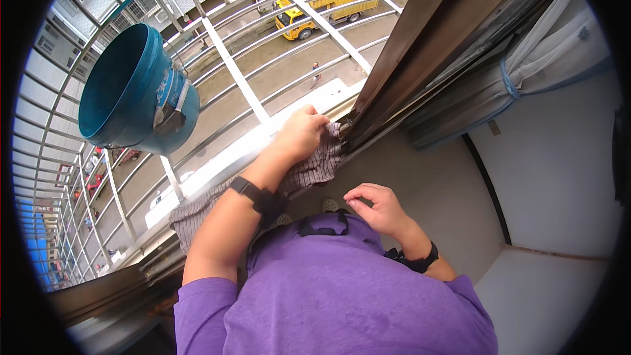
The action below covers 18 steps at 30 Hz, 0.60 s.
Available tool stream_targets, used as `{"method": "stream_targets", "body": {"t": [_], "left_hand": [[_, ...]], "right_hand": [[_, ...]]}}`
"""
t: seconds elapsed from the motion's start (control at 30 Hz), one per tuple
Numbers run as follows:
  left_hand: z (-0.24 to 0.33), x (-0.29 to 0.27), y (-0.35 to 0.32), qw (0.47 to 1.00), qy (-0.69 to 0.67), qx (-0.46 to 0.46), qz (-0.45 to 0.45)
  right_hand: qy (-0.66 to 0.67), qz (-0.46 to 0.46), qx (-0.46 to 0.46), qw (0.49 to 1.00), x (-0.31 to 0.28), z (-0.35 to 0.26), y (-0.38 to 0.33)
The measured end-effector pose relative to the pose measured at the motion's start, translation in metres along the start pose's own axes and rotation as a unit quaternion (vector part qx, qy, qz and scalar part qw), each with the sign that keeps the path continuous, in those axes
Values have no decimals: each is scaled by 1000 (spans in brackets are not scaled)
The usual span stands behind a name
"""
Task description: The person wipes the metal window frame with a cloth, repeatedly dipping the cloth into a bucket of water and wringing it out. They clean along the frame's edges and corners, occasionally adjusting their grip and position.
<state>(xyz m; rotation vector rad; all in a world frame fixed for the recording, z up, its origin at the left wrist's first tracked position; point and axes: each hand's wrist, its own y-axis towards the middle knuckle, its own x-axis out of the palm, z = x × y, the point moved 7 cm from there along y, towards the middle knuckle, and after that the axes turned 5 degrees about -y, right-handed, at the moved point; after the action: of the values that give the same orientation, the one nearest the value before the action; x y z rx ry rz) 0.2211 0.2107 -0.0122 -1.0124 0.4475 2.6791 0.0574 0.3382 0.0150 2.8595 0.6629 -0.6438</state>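
My left hand (pixel 305 133) is closed on a striped grey-brown cloth (pixel 321 158), at the foot of the brown window frame (pixel 401 46). More of this cloth trails along the window sill (pixel 220 169), passing behind my left forearm to the lower left. The cloth lies bunched under my fingers, which partly hide it. My right hand (pixel 380 209) hovers in front of my body, away from the sill. Its fingers are curled together with the thumb close to the index finger, and nothing shows in them.
A blue-green bucket (pixel 177 102) with a wire handle stands left beyond the sill, inside the metal bar cage (pixel 236 85). Below the bars are a street and a yellow truck (pixel 328 10). Right of the frame hangs a tied curtain (pixel 519 79) beside a white panel (pixel 559 177).
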Motion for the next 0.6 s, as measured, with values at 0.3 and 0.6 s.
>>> {"method": "stream_targets", "body": {"t": [0.3,0.6], "left_hand": [[20,11,4,991,125,46,7],[56,8,-14,975,199,94,11]], "right_hand": [[-9,10,11,1000,0,11,-4],[-34,13,20,999,-4,12,-5]]}}
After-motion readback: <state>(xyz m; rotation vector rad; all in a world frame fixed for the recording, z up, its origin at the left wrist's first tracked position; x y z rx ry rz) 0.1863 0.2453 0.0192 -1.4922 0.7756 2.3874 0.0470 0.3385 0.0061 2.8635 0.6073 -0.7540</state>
